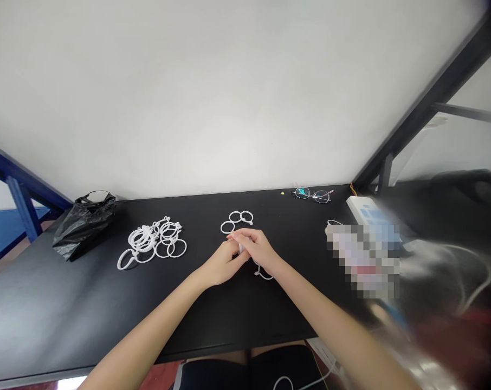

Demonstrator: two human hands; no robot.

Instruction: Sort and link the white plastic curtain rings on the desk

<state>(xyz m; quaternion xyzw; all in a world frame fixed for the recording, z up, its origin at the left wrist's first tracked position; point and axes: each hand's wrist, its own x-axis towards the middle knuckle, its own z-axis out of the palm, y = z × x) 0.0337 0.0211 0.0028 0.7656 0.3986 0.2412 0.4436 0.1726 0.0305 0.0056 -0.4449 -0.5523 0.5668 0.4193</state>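
Both hands meet over the middle of the black table, fingers closed together. Between them shows a small part of a white curtain ring (pixel 241 248); the rest of it is hidden by the fingers. My left hand (pixel 224 262) is closed around its lower left side. From the right, my right hand (pixel 258 249) overlaps it with bent fingers. Just beyond the fingertips lie a few loose white rings (pixel 228 227) with small eyelets. Another white ring (pixel 265 275) lies partly under my right wrist.
A heap of white rings (pixel 148 241) lies on the black table (pixel 213 319) to the left, near a black plastic bag (pixel 86 219). Eyeglasses (pixel 312 194) rest near the wall. On the right are a white power strip (pixel 363 211), a blurred-out object and cables.
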